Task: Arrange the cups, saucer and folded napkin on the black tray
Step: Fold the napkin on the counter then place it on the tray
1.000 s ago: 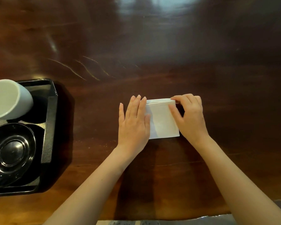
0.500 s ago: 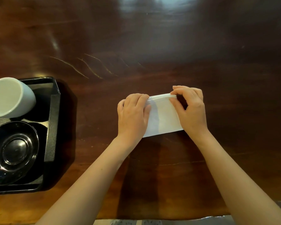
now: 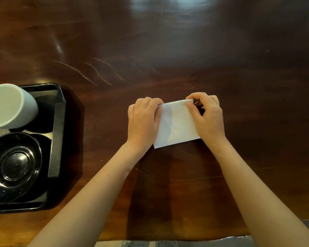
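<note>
A white folded napkin [image 3: 177,124] lies on the dark wooden table [image 3: 168,50] at the centre. My left hand [image 3: 143,120] grips its far left corner with curled fingers. My right hand [image 3: 208,116] pinches its far right corner, and the far edge is raised off the table. At the left edge sits the black tray [image 3: 58,132]. A white cup [image 3: 9,106] stands on its far part. A glossy black saucer [image 3: 14,166] rests on its near part.
The table's near edge runs along the bottom, with a grey strip [image 3: 168,244] below it. Pale scratch marks [image 3: 96,72] cross the wood beyond the tray.
My left hand went from lying flat on the napkin to curling around its far left corner. Both hands have lifted the far edge, tilting the napkin slightly.
</note>
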Tool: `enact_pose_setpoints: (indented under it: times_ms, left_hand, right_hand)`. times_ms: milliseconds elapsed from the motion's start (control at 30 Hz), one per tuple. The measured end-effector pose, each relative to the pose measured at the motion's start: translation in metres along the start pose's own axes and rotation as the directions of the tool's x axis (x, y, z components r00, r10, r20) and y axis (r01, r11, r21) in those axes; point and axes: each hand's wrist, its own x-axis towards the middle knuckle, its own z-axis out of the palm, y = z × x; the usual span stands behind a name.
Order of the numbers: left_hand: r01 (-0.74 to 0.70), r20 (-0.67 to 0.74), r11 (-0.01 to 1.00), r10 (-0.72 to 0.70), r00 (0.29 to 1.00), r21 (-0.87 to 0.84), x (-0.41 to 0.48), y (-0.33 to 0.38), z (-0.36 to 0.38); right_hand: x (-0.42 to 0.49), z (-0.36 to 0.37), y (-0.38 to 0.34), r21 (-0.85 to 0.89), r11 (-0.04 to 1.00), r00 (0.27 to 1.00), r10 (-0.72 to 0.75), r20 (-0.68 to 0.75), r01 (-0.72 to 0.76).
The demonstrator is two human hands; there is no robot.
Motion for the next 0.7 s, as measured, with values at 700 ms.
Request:
enact_pose_setpoints:
  times_ms: [700]
  left_hand:
    - [-0.151, 0.295, 0.926, 0.045, 0.954, 0.346, -0.025, 0.000, 0.014]
  right_hand:
    - [-0.010, 0.001, 0.007, -0.494, 0.726, 0.807, -0.142, 0.573, 0.479]
